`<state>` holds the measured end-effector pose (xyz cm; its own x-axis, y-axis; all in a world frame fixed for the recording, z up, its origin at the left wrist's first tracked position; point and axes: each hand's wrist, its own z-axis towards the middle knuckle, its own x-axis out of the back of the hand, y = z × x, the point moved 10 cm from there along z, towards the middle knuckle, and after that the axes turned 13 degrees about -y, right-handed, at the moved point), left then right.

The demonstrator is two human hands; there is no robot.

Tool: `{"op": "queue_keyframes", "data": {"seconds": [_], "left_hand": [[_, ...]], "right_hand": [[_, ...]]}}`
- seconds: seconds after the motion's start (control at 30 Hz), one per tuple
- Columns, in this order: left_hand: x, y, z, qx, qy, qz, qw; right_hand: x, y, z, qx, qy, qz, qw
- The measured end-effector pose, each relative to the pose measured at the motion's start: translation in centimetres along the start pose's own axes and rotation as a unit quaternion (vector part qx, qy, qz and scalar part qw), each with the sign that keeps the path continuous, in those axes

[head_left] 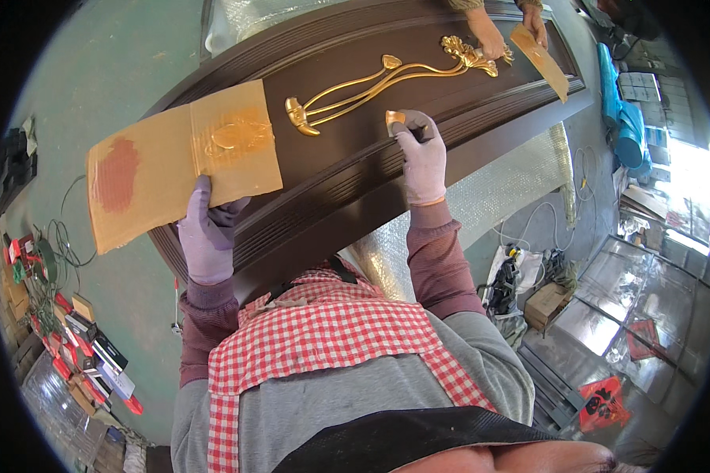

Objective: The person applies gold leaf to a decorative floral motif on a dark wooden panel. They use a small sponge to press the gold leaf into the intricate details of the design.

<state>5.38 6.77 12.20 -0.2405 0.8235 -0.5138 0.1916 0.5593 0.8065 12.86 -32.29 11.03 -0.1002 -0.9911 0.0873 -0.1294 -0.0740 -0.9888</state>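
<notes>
My left hand (209, 240), in a pale lilac glove, grips a folded sheet of cardboard (159, 185) by its near edge, thumb on top. The sheet carries a dull red smear and a wet gold-orange smear. My right hand (423, 162), gloved too, pinches a small gold-stained pad (394, 121), whose material I cannot make out. It hovers over the near side of a dark brown molded panel (335, 162), close to a raised gold ornament (355, 96) with curved stems and a flower-like end. My fingers appear apart from the ornament.
Across the panel, another person's hands (489, 38) work at the ornament's far-right end and hold a narrow cardboard piece (541, 61). Bubble wrap (521, 177) hangs beneath the panel. Boxes and tools (87, 347) lie on the floor at left; a cardboard box (546, 306) stands at right.
</notes>
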Motion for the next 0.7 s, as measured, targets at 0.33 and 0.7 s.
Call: {"op": "queue_keyframes", "data": {"seconds": [0.33, 0.7], "left_hand": [[1.3, -3.0, 6.8, -0.003, -0.030, 0.022, 0.999], [2.0, -2.7, 6.0, -0.131, -0.090, 0.479, 0.863]], "right_hand": [[0.8, 5.2, 7.1, 0.054, 0.024, -0.270, 0.961], [-0.1, 5.0, 12.2, 0.068, 0.019, -0.404, 0.912]]}}
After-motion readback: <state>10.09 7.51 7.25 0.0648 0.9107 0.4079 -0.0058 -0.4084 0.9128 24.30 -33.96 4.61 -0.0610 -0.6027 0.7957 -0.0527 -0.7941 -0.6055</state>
